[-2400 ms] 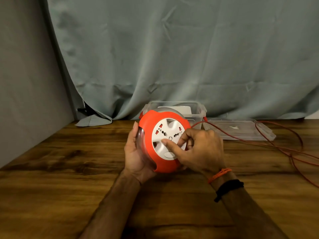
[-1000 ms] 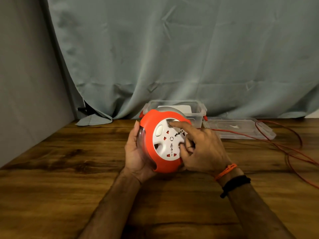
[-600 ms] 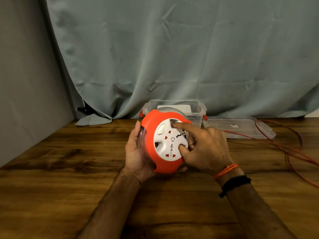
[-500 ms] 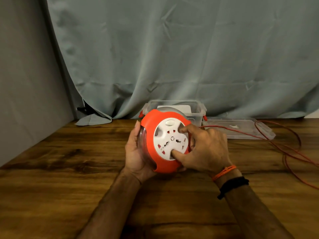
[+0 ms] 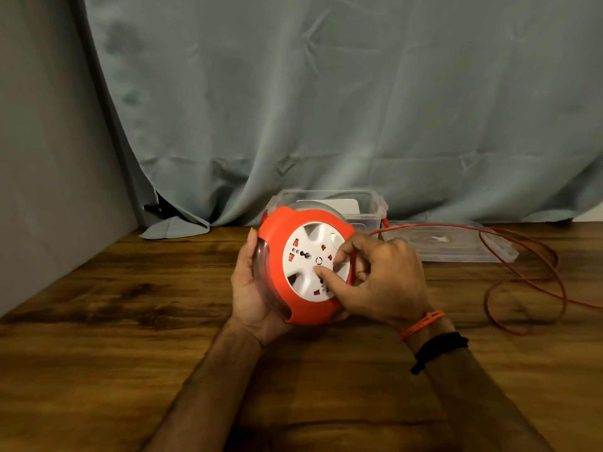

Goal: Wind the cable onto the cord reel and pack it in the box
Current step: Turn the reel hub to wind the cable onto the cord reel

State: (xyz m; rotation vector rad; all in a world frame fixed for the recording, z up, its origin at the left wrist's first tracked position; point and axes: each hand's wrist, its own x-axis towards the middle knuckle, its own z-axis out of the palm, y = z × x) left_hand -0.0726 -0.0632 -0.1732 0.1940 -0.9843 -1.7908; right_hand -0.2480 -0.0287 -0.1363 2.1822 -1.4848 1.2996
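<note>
An orange cord reel [image 5: 277, 256] with a white socket dial stands on edge at the table's centre. My left hand [image 5: 253, 288] cups its clear back from the left. My right hand [image 5: 378, 282] presses fingertips into the dial's recesses on the right side. A thin orange cable [image 5: 528, 275] runs from the reel's right side and lies in loose loops on the table at the right. Behind the reel a clear plastic box [image 5: 375, 207] stands open.
The box's clear lid [image 5: 456, 246] lies flat to the right of the box, with cable running over it. A grey-green curtain [image 5: 326, 109] hangs behind the wooden table [image 5: 130, 337]. A grey wall closes off the left side.
The white dial has turned under my right fingers, its oval button going from the left over the top to the right. The loose cable loops have shifted on the table. My left hand has stayed put.
</note>
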